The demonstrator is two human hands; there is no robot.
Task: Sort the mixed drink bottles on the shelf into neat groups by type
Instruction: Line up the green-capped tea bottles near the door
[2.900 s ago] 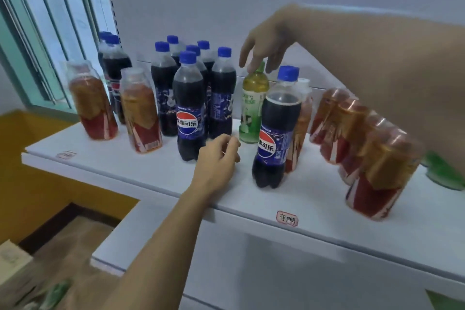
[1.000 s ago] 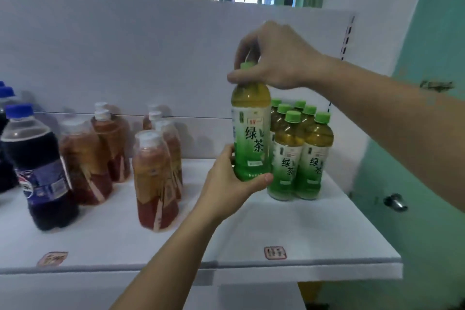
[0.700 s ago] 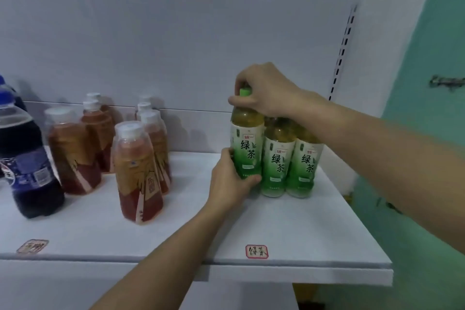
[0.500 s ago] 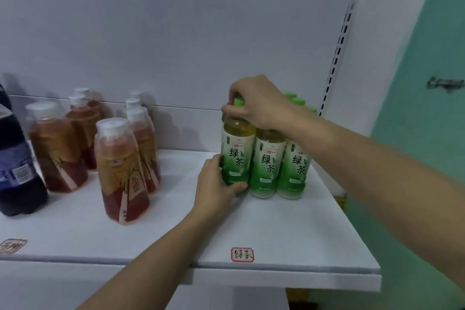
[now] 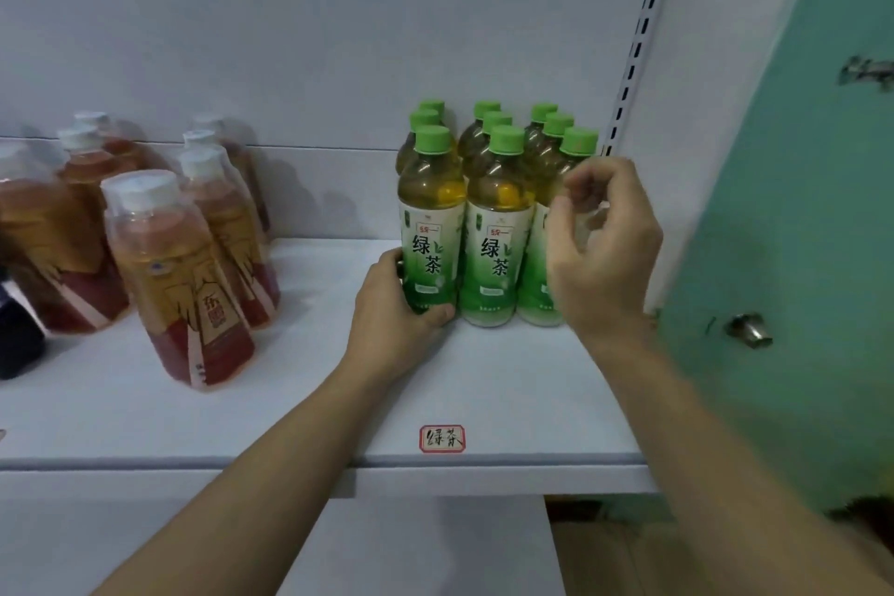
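Nine green tea bottles (image 5: 498, 208) stand grouped at the shelf's (image 5: 508, 382) far right; the left hand (image 5: 394, 315) grips the near-left bottle (image 5: 428, 227) low, squaring it, while the right hand (image 5: 600, 247) hovers loosely curled, holding nothing.

The white shelf (image 5: 508, 382) in front of me holds three kinds of drinks. On the right stand the green tea bottles (image 5: 498, 227), all upright, packed close in three rows with green caps. In the middle and to the left stand the red tea bottles (image 5: 179, 281), with white caps and a gap between them and the green ones. At the far left edge I see part of a dark cola bottle (image 5: 17, 339). A small red-edged label (image 5: 442, 438) is stuck near the front edge.
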